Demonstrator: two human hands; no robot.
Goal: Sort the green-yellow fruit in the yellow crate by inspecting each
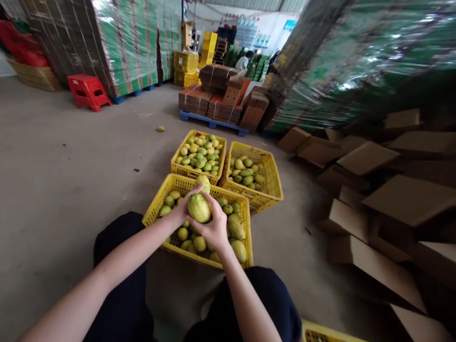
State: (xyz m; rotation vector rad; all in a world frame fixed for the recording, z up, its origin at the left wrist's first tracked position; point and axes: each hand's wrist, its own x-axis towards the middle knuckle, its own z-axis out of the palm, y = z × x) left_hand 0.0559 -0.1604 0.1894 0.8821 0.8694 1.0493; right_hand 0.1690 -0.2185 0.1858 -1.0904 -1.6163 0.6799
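Above the nearest yellow crate (154,205), my two hands are close together, each with a yellow-green, roundish fruit. My right hand (216,227) has thumb and fingers curved round the nearer fruit (199,208). Just beyond it, my left hand (185,205) is closed on another fruit (203,182); most of its fingers are hidden behind the nearer one. Many similar fruits (237,228) of differing sizes lie in the crate below. I cannot tell the exact kind of fruit.
Two more yellow crates stand behind: a full left one (173,166) and a partly filled right one (272,178). Open cardboard boxes (366,156) are heaped at right. A loose fruit (160,128), a red stool (88,90) and a blue pallet (213,122) are farther off.
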